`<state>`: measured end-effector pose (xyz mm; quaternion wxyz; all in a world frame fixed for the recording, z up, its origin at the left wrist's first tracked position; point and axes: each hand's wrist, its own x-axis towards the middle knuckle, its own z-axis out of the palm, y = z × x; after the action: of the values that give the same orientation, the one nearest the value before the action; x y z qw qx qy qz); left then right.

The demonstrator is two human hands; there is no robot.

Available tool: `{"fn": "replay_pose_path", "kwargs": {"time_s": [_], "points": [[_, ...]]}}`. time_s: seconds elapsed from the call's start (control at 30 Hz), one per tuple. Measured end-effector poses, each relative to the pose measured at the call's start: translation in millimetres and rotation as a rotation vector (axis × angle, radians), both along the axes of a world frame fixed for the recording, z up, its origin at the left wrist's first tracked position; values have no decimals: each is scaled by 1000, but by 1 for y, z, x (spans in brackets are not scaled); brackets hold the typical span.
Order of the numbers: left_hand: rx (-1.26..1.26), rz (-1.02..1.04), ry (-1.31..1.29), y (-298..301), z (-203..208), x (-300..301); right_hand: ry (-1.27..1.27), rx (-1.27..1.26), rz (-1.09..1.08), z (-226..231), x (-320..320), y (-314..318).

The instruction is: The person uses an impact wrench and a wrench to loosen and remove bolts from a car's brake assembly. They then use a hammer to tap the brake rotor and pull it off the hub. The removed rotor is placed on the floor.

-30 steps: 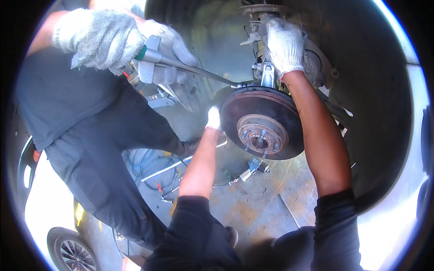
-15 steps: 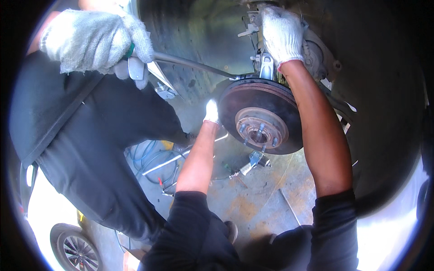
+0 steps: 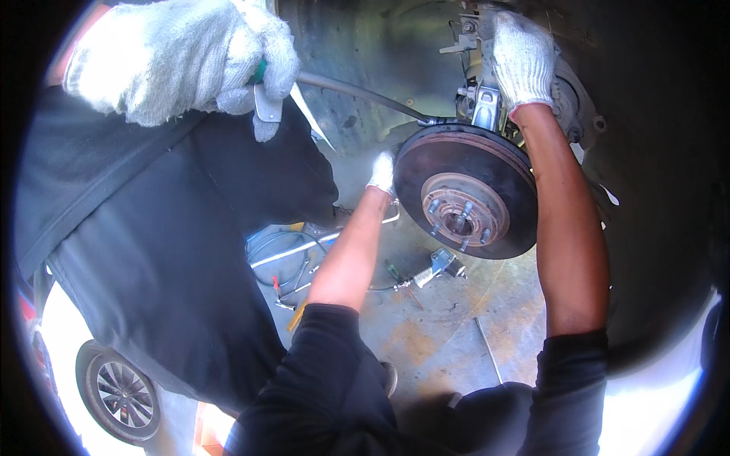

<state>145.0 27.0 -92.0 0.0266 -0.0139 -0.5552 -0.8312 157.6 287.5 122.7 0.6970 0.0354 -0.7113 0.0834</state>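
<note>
Brake disc (image 3: 417,169) sits in the wheel arch (image 3: 646,228): your left hand (image 3: 382,172) at its left rim, your right hand (image 3: 525,61) at metal parts (image 3: 485,106) above. Fingertips hidden; cannot tell how closed either grip is. Steady bracing seems best, clear of the long bar (image 3: 365,93).

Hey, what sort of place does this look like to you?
Probably a car repair shop: there's an exposed brake disc, a power tool lying on the stained floor, and a car wheel at lower left.
</note>
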Motion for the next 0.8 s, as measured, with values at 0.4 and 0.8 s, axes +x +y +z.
{"fn": "replay_pose_path", "kwargs": {"time_s": [0.4, 0.8], "points": [[136, 12, -134, 6, 10, 8, -68, -112, 117, 3, 7, -3], [-15, -66, -23, -4, -6, -8, -59, 20, -56, 1, 4, 1]]}}
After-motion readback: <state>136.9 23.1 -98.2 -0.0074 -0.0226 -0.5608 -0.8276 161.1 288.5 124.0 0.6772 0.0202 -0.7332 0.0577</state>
